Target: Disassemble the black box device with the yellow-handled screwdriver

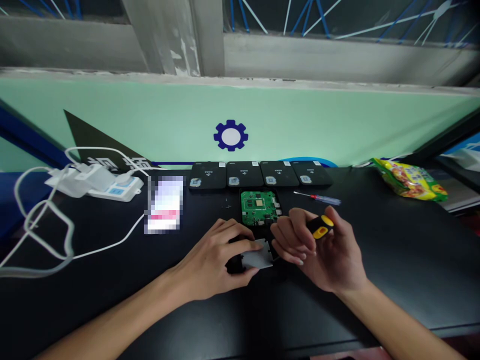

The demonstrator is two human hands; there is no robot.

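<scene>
My left hand (pixel 212 260) grips a black plastic cover with a silver metal plate (pixel 258 256) on it, fingers over the top and thumb at the near edge. My right hand (pixel 330 257) is closed around a screwdriver with a black and yellow handle (pixel 320 227); its shaft is mostly hidden by the fingers, near the plate's right edge. Just beyond both hands lies a green circuit board (pixel 258 207) in an open black case. A few tiny screws (pixel 226 204) lie to the board's left.
Several closed black boxes (pixel 243 175) stand in a row behind the board. A clear-handled screwdriver (pixel 318 198) lies to the right, with a yellow-green snack bag (pixel 410 180) beyond. At left are a blurred-out phone-like screen (pixel 165 205), white cables and a power strip (pixel 116 189).
</scene>
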